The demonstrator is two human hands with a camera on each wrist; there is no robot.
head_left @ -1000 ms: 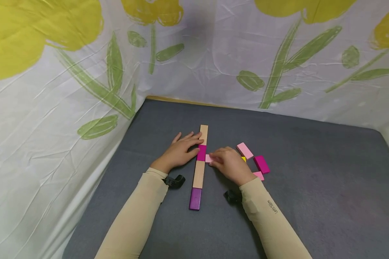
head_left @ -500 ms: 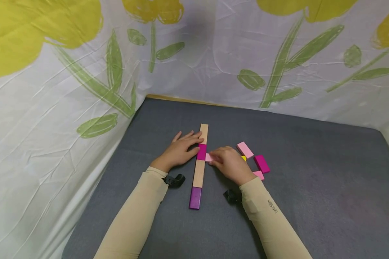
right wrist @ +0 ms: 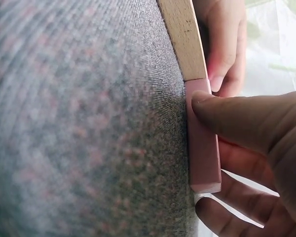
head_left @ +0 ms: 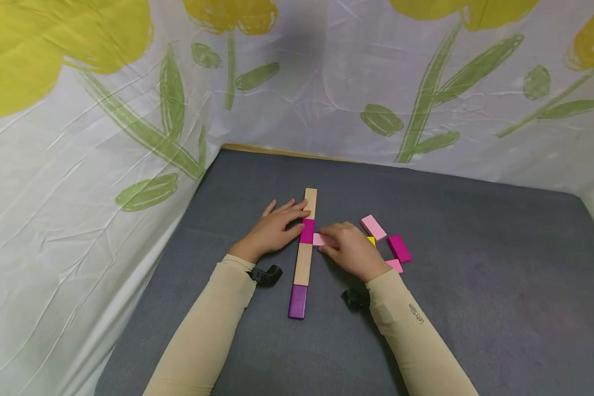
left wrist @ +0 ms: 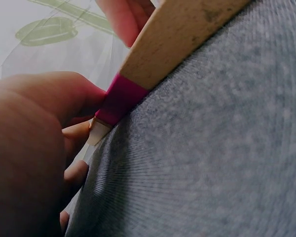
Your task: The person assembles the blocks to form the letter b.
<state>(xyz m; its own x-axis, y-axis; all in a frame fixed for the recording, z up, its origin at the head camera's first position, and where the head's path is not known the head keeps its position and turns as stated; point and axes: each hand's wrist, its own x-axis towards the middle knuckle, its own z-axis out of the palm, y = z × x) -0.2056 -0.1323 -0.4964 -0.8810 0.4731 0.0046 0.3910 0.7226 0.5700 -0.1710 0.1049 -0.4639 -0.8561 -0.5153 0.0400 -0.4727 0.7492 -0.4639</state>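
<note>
A straight row of flat blocks lies on the dark cloth: a purple block [head_left: 297, 302] nearest, then a plain wooden block [head_left: 303, 264], a magenta block [head_left: 307, 231] and a second wooden block [head_left: 312, 196] farthest. My left hand [head_left: 271, 232] rests along the row's left side, fingers spread, fingertips touching the magenta and far wooden blocks. On the other side, my right hand [head_left: 351, 246] pinches a pink block [head_left: 323, 240] that lies crosswise, its end against the row. The right wrist view shows the thumb [right wrist: 227, 116] on the pink block's near side; fingers are partly hidden behind it.
Right of my right hand lie several loose blocks: a pink block [head_left: 373, 227], a magenta block [head_left: 399, 248], a partly hidden pink block [head_left: 395, 266] and a mostly covered yellow block [head_left: 372, 240]. A flower-printed sheet [head_left: 322, 110] hangs behind the table.
My right fingers have shifted slightly along the pink block, so more of its top shows. My left hand and the row stay in place.
</note>
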